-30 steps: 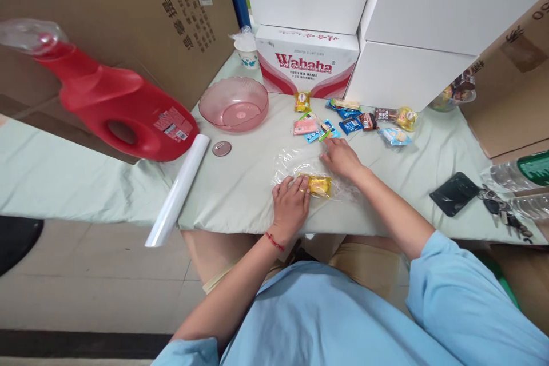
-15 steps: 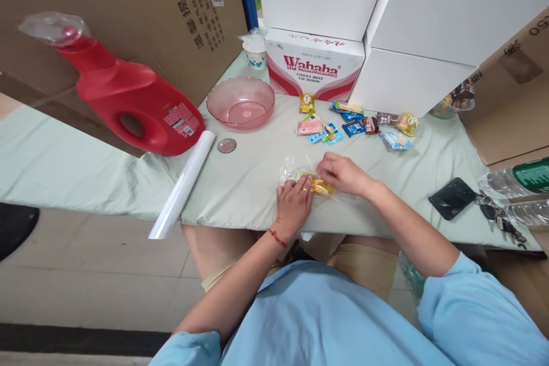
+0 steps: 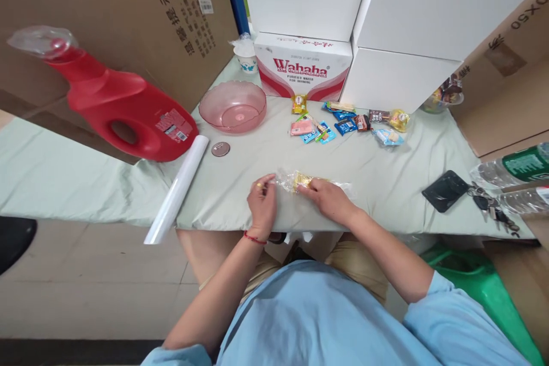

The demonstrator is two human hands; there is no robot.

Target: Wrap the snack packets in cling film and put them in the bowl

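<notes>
A yellow snack packet (image 3: 301, 179) lies on the cloth-covered table in front of me, wrapped in clear plastic film (image 3: 284, 179). My left hand (image 3: 262, 201) is to its left, its thumb and forefinger pinched on the film's left end. From the right, my right hand (image 3: 329, 198) holds the packet down on the table, fingers bent over it and covering part of it. More film sticks out to the right beyond the right hand's knuckles.
Several snack packets (image 3: 345, 126) lie farther back, before a Wahaha box (image 3: 303, 71). At left are a pink bowl (image 3: 232, 107), a round badge (image 3: 221, 149), a white roll (image 3: 178, 191) and a red jug (image 3: 128, 106). A black wallet (image 3: 445, 190), keys and bottles lie right.
My left hand has moved off the packet to the left end of the film and pinches it. My right hand has come leftward onto the packet. The view has shifted slightly.
</notes>
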